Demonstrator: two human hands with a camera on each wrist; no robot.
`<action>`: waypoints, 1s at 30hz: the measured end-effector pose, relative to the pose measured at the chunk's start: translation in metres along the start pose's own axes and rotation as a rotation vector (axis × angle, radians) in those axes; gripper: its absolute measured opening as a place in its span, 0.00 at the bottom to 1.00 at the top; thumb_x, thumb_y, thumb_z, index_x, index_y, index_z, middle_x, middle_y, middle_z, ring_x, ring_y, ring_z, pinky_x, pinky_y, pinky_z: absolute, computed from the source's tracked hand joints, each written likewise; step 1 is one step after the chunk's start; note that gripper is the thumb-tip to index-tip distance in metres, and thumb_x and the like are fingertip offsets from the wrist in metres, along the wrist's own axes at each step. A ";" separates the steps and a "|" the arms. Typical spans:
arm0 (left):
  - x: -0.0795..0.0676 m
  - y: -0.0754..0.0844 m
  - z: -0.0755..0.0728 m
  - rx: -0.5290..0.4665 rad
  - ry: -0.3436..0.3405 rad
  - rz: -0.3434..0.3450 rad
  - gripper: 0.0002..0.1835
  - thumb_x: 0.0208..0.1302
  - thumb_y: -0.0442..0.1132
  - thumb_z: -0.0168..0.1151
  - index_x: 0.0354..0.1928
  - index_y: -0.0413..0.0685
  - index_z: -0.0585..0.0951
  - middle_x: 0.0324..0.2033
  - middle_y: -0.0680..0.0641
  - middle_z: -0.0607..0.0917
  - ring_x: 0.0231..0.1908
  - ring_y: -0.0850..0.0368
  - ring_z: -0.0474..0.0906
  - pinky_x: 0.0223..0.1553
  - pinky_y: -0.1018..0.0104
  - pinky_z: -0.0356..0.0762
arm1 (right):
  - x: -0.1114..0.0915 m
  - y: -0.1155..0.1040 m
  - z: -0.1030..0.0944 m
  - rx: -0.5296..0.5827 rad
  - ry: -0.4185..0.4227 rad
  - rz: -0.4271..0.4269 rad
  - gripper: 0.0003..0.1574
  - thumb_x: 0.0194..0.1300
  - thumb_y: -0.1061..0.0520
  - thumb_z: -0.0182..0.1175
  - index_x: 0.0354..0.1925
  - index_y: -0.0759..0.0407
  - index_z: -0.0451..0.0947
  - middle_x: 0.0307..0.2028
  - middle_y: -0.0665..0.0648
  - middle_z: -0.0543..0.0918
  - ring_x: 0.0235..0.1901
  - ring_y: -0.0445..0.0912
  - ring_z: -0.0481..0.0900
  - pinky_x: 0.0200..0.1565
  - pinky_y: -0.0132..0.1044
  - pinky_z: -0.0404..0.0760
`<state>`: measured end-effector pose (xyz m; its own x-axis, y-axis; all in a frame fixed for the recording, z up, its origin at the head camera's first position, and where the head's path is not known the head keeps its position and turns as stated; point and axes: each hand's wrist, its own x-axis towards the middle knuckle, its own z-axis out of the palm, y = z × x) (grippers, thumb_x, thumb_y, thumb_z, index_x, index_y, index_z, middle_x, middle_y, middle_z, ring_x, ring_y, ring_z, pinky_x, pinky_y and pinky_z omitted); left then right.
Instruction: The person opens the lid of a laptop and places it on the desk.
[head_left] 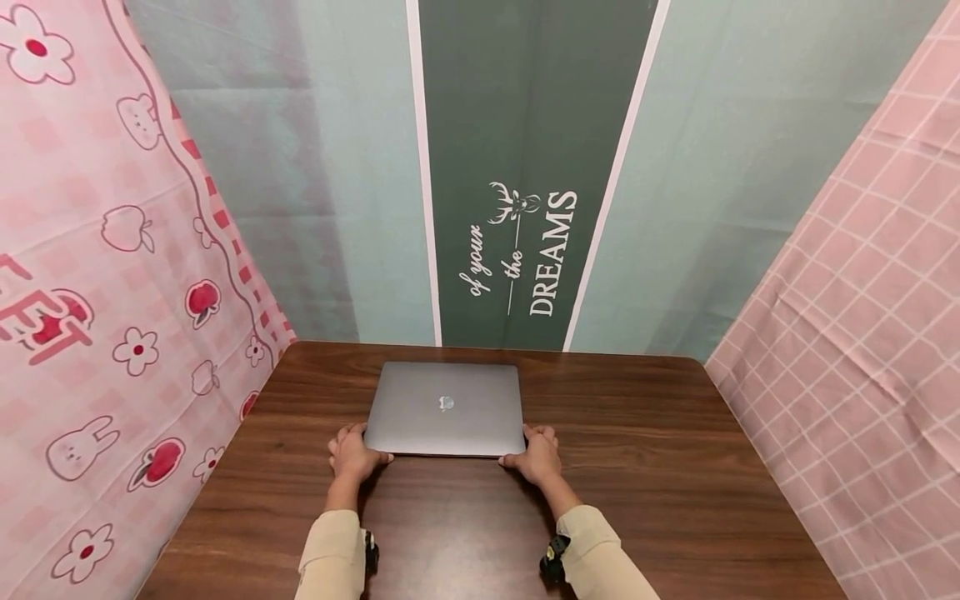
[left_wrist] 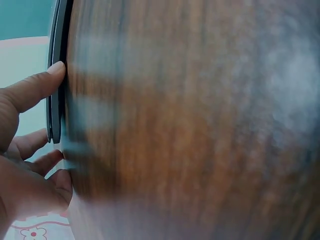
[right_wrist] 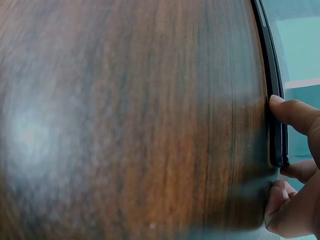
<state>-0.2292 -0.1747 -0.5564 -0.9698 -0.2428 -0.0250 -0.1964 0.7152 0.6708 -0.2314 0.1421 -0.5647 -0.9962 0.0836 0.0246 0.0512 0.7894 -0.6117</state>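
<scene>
A closed grey laptop [head_left: 472, 427] with a shiny logo on its lid lies flat at the far part of the wooden table. My left hand [head_left: 356, 454] grips its near left corner, thumb along the front edge and fingers at the left side. At the near right corner, my right hand [head_left: 540, 457] holds it the same way, mirrored. Seen from the left wrist, the laptop's dark thin edge [left_wrist: 58, 107] has the left thumb pressed on it. From the right wrist, the right thumb [right_wrist: 280, 102] touches the front edge, with curled fingers beyond the corner.
The brown wooden table [head_left: 637, 500] has rounded far corners. Behind it hangs a green cloth backdrop [head_left: 360, 208] with white lettering. Pink patterned cloths [head_left: 150, 292] flank both sides. Dark wrist cameras [head_left: 553, 560] sit on both light sleeves.
</scene>
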 end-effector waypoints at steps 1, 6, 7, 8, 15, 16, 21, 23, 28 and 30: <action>0.000 -0.001 0.001 -0.005 0.004 0.002 0.42 0.28 0.40 0.74 0.53 0.36 0.69 0.53 0.33 0.61 0.49 0.34 0.50 0.41 0.42 0.53 | 0.000 0.000 0.000 0.014 0.001 0.001 0.54 0.29 0.46 0.72 0.54 0.68 0.66 0.45 0.64 0.64 0.46 0.58 0.60 0.37 0.49 0.68; -0.001 -0.003 0.003 -0.033 0.012 0.010 0.41 0.28 0.40 0.74 0.52 0.36 0.70 0.52 0.33 0.63 0.49 0.35 0.52 0.41 0.42 0.53 | -0.001 0.001 0.003 0.106 0.026 -0.003 0.52 0.28 0.50 0.73 0.53 0.70 0.67 0.45 0.66 0.64 0.45 0.60 0.58 0.43 0.48 0.63; -0.001 -0.003 0.003 -0.039 0.011 0.011 0.41 0.28 0.39 0.74 0.52 0.36 0.70 0.52 0.33 0.63 0.49 0.35 0.52 0.41 0.42 0.53 | -0.001 0.002 0.003 0.124 0.030 -0.002 0.52 0.28 0.51 0.73 0.53 0.71 0.67 0.45 0.66 0.64 0.46 0.60 0.57 0.44 0.47 0.62; -0.001 -0.003 0.002 -0.052 0.010 0.011 0.41 0.28 0.39 0.74 0.52 0.36 0.69 0.52 0.33 0.63 0.48 0.35 0.52 0.42 0.42 0.53 | 0.000 0.002 0.004 0.140 0.034 0.000 0.52 0.27 0.52 0.73 0.52 0.71 0.67 0.46 0.66 0.64 0.46 0.60 0.57 0.44 0.47 0.62; 0.000 -0.002 -0.002 -0.116 -0.002 -0.005 0.41 0.27 0.37 0.74 0.51 0.33 0.69 0.48 0.32 0.69 0.46 0.36 0.56 0.45 0.46 0.54 | 0.003 0.004 0.003 0.253 0.017 -0.019 0.50 0.27 0.57 0.73 0.50 0.75 0.66 0.47 0.71 0.66 0.47 0.61 0.63 0.47 0.46 0.63; 0.001 -0.002 -0.003 -0.121 -0.005 -0.006 0.42 0.27 0.37 0.74 0.51 0.33 0.69 0.47 0.32 0.71 0.46 0.36 0.57 0.45 0.47 0.56 | 0.003 0.004 0.002 0.283 0.009 -0.016 0.50 0.27 0.58 0.73 0.51 0.75 0.66 0.47 0.71 0.67 0.47 0.60 0.65 0.48 0.45 0.64; 0.004 0.002 -0.007 -0.166 -0.040 -0.024 0.42 0.26 0.36 0.75 0.51 0.32 0.68 0.44 0.32 0.73 0.45 0.39 0.66 0.45 0.51 0.63 | 0.004 0.003 -0.001 0.418 -0.037 0.031 0.48 0.29 0.62 0.72 0.51 0.76 0.63 0.45 0.71 0.71 0.44 0.56 0.70 0.45 0.44 0.67; 0.005 0.002 -0.007 -0.188 -0.065 -0.033 0.43 0.25 0.36 0.75 0.51 0.32 0.68 0.44 0.32 0.73 0.45 0.40 0.67 0.45 0.51 0.63 | 0.005 0.003 -0.002 0.442 -0.052 0.054 0.48 0.30 0.63 0.71 0.51 0.75 0.62 0.44 0.70 0.72 0.43 0.56 0.70 0.44 0.44 0.68; 0.007 0.001 -0.008 -0.200 -0.102 -0.044 0.42 0.26 0.37 0.75 0.49 0.31 0.67 0.42 0.33 0.73 0.43 0.42 0.68 0.44 0.52 0.64 | 0.009 0.003 -0.001 0.493 -0.096 0.080 0.51 0.31 0.65 0.70 0.54 0.76 0.58 0.45 0.72 0.70 0.43 0.56 0.71 0.43 0.43 0.69; 0.008 0.001 -0.009 -0.198 -0.108 -0.047 0.42 0.26 0.39 0.76 0.48 0.31 0.67 0.42 0.34 0.73 0.42 0.42 0.68 0.43 0.52 0.65 | 0.011 0.003 -0.001 0.511 -0.113 0.082 0.52 0.32 0.65 0.70 0.55 0.75 0.57 0.46 0.73 0.70 0.43 0.55 0.71 0.42 0.42 0.69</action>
<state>-0.2355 -0.1818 -0.5498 -0.9721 -0.1940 -0.1317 -0.2199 0.5594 0.7992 -0.2427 0.1457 -0.5654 -0.9931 0.0444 -0.1082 0.1170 0.3835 -0.9161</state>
